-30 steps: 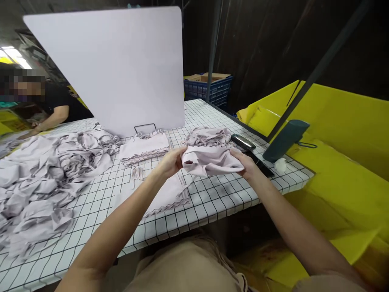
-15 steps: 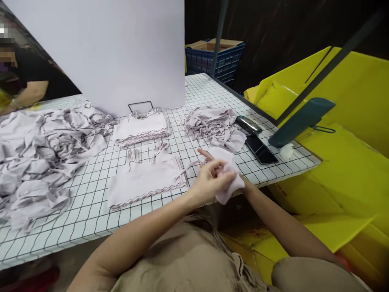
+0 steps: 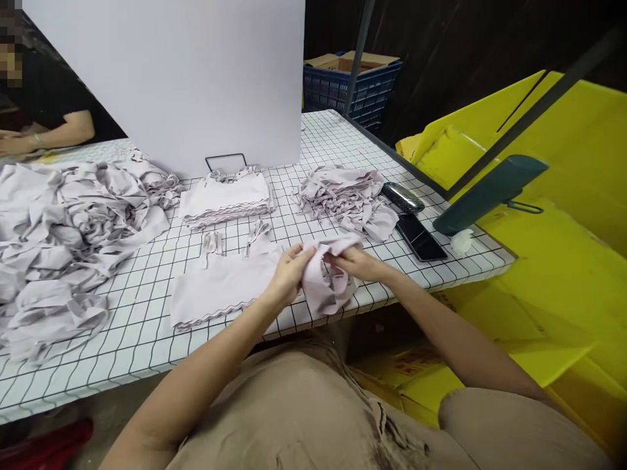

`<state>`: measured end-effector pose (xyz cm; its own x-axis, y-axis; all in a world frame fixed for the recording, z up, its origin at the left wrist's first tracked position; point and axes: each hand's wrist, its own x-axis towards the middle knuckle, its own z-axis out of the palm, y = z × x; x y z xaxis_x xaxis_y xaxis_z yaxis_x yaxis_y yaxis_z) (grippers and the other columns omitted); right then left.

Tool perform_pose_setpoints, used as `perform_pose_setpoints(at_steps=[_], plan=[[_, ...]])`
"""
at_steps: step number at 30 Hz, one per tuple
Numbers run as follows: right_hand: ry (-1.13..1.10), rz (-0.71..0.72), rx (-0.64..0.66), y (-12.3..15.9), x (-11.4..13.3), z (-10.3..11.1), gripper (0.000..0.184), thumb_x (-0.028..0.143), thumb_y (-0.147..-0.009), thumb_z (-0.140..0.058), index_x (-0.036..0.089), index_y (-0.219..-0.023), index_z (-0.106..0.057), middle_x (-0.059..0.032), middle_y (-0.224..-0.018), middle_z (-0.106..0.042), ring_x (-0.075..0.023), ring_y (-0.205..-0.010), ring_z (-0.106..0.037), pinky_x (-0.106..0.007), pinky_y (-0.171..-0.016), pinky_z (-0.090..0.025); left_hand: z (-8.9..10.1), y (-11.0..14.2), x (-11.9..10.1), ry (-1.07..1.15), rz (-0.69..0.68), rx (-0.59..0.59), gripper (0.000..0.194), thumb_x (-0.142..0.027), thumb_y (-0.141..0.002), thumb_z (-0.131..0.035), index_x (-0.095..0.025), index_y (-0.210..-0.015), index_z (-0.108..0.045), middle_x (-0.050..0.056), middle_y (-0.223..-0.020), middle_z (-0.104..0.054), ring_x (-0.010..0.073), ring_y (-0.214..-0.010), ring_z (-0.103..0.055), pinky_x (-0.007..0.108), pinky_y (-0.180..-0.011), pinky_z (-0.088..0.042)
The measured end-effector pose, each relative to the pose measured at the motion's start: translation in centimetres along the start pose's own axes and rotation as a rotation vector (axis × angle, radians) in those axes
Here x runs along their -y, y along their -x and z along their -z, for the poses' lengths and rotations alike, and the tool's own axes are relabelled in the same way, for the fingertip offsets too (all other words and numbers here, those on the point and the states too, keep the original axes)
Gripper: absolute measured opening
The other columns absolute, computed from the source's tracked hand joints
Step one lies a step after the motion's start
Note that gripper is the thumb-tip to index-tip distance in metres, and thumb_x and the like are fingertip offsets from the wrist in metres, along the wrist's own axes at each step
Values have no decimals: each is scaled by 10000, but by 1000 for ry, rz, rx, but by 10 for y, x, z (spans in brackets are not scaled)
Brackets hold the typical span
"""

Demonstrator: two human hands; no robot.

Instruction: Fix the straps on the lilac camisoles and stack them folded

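1. Largest in my feed is the grid-patterned tabletop (image 3: 142, 326), running from the left side of the view to its near right corner.
2. I see a big white board (image 3: 191, 78) upright towards the far side, with yellow sheeting (image 3: 568, 137) past the right edge.
3. A loose fabric heap (image 3: 63, 222) spreads over the left part of the tabletop; beyond it I make out a person (image 3: 53, 108) in dark clothing.
4. Past the far edge, right of the board, is a blue crate (image 3: 367, 94) with cardboard inside.
5. My left hand (image 3: 290, 269) comes in low from the left, forearm slanting up and inward, fingers bent; its grip pinches cloth between thumb and fingers.
6. My right hand (image 3: 361, 262) reaches in from the right, fingers pointing left into the folds; its grip pinches the upper part of the cloth.
7. Between them I have the pale garment (image 3: 326, 290), pinkish-grey, bunched and draping, with a gap open in its folds. It is at the near edge, right of the front stack (image 3: 220, 284); I cannot tell whether it touches the tabletop.
8. The rear stack (image 3: 225, 199) lies flat behind the front one, and a crumpled pile (image 3: 345, 196) sits farther right.
9. Near the right edge I pick out a teal bottle (image 3: 490, 196), a dark phone (image 3: 421, 238), a shiny case (image 3: 403, 198) and a white wad (image 3: 462, 241).
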<state>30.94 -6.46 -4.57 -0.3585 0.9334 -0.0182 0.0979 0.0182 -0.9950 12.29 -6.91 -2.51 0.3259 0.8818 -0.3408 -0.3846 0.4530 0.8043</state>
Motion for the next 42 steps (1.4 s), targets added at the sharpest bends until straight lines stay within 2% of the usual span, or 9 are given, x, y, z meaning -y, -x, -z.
perform_pose_setpoints(at_steps=[5,9,16,24,27,32,35,38,42], plan=[[-361,218,-372,27,63,26,228,446,-864,-735,270,-845,-590,81,-618,-463,-77,-469,-348,-222,-481,-438,20,-19,-33,27,25,-98,168,-187,-773,-768,-139,-716,-618,-6,-553,-625,89,-469,-541,194,-499,-441],[-448,330,-584,42,70,51,264,477,-830,-766,288,-832,-581,102,-536,-230,-95,-436,-175,-268,-534,-502,23,-26,-63,92,-43,-187,137,-178,-764,-761,-138,-748,-631,20,-683,-687,123,-615,-636,215,-586,-503],[467,145,-908,46,36,72,329,532,-784,-750,239,-902,-658,-50,-809,-610,-245,-777,-587,-467,-801,-532,-4,-22,-105,98,-178,-95,253,-28,-604,-745,-142,-763,-584,-29,-654,-607,91,-584,-561,189,-527,-433],[186,254,-403,-6,56,-7,527,511,-781,-782,243,-1212,-640,-78,-1128,-701,-277,-1116,-628,-475,-979,-513,-38,-8,-105,-36,-247,38,527,-35,-652,-688,-190,-1147,-597,11,-733,-643,137,-594,-581,221,-543,-417],[54,254,-386,-18,70,-3,368,534,-786,-771,215,-950,-689,-47,-934,-696,-234,-945,-651,-416,-874,-552,-35,-4,-116,-104,-340,87,506,-99,-682,-745,-171,-1163,-604,19,-694,-656,142,-568,-581,234,-541,-423],[3,363,-96,-32,115,5,574,519,-771,-802,296,-1274,-637,-69,-1322,-639,-240,-1230,-581,-403,-1017,-517,-31,3,-136,-392,-399,306,390,-144,-719,-796,-155,-1091,-680,27,-665,-670,153,-573,-623,240,-552,-440],[4,226,143,-43,139,7,536,448,-710,-863,238,-1177,-703,-64,-1083,-732,-210,-992,-685,-340,-842,-575,-20,9,-137,-409,-418,328,449,-171,-715,-831,-168,-1138,-681,54,-742,-714,178,-631,-676,244,-571,-464],[48,185,48,-50,152,15,309,403,-707,-867,181,-884,-746,-19,-814,-717,-129,-695,-650,-234,-604,-517,-1,14,-131,-483,-316,356,452,-201,-700,-857,-169,-1123,-700,80,-770,-743,194,-658,-698,246,-571,-478],[156,112,200,-54,161,12,449,385,-692,-873,195,-1076,-736,-17,-873,-723,-135,-721,-648,-225,-581,-494,11,17,-134,-553,-327,383,141,-244,-741,-821,-128,-785,-752,85,-750,-729,134,-629,-650,209,-533,-441]])
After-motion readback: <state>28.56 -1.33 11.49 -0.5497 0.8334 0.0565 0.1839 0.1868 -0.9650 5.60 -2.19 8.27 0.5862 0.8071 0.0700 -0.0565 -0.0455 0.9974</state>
